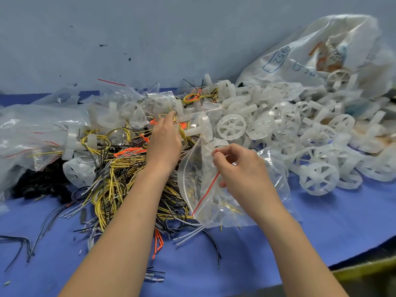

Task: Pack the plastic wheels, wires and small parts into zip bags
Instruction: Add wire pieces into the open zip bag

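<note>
A person's right hand [240,170] pinches a clear zip bag [199,189] by the red strip at its mouth, thumb and fingertips closed on the film, and holds it just above a blue table [235,254]. The bag hangs slanted, mouth uppermost. Thin yellow and grey pieces show through it, though whether they lie inside it or beneath it cannot be told. The left hand [165,142] reaches forward into a tangle of wires [115,168], yellow, black, grey and orange, which is heaped in the middle of the table. Its fingertips are buried among yellow loops, and whether they have closed on anything cannot be told. To the right, a drift of white plastic wheels [231,126] covers the table, running back to a large white printed sack [300,54] that lies on its side against the grey wall [150,39]. More wheels are visible within the sack's open mouth. At the left lies a heap of clear bags [27,133] with red strips, and several at the back of the wire pile appear to hold white plastic parts. White T-shaped parts [70,142] sit among the wires, and a cluster of small black parts [38,185] lies at the near left edge of the pile.
</note>
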Motion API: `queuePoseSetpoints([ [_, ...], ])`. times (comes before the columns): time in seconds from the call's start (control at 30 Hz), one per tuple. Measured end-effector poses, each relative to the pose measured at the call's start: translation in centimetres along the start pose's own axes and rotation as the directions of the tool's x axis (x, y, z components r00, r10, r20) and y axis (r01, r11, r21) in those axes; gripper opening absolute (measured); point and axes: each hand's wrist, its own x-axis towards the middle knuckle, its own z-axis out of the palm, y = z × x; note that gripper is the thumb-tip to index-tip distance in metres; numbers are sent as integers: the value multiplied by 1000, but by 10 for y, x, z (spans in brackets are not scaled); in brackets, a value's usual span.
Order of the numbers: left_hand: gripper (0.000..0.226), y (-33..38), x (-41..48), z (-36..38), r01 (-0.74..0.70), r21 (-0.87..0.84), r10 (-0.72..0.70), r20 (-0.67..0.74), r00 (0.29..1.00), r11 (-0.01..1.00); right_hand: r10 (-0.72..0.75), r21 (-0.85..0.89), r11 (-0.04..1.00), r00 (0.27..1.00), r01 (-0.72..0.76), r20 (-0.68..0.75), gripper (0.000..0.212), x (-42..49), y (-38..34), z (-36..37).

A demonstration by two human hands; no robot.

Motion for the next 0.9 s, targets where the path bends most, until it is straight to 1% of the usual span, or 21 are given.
queuePoseSetpoints([
  [0.07,42,3,1,-8,-42,62,43,-10,999,997,-3,0,1000,1000,3,-8,15,-1,-1,0],
  [0.13,42,7,3,-18,-35,142,35,1,999,989,-9,-3,1000,1000,9,-16,15,-1,-3,2],
  [0.23,36,17,7,-39,-2,256,-22,91,996,967,-10,-9,1000,1000,10,-27,16,-2,-4,2],
  [0.3,32,23,8,-55,3,299,-42,123,992,954,-6,-6,1000,999,6,-36,15,-2,-5,2],
  [0.37,30,25,9,-73,-22,346,-32,150,988,938,-7,-15,1000,999,6,-51,15,-2,-6,3],
  [0.43,28,24,9,-89,-65,361,-11,206,979,930,-14,-41,999,998,11,-62,15,-4,-8,4],
  [0.5,29,18,4,-102,-55,297,-30,276,961,953,-17,-50,999,998,14,-61,15,-5,-9,5],
  [0.53,30,14,0,-107,-18,247,-66,326,943,969,-16,-48,999,998,13,-59,15,-6,-10,6],
  [0.57,29,9,-4,-110,42,190,-113,385,916,981,-16,-50,999,998,13,-57,15,-7,-10,6],
  [0.63,25,0,-11,-115,222,47,-216,496,841,974,-25,-73,997,998,21,-58,16,-9,-11,6],
  [0.7,23,-11,-14,-121,414,-122,-274,579,768,902,-31,-97,995,998,25,-60,16,-11,-11,6],
  [0.8,21,-23,-18,-131,585,-291,-275,670,690,757,-29,-91,996,998,23,-60,17,-12,-11,5],
  [0.83,21,-25,-19,-133,623,-343,-270,683,679,703,-27,-89,996,998,22,-59,17,-12,-11,5],
  [0.9,24,-27,-21,-139,671,-456,-242,691,681,586,-28,-89,996,998,23,-53,17,-12,-12,5],
])
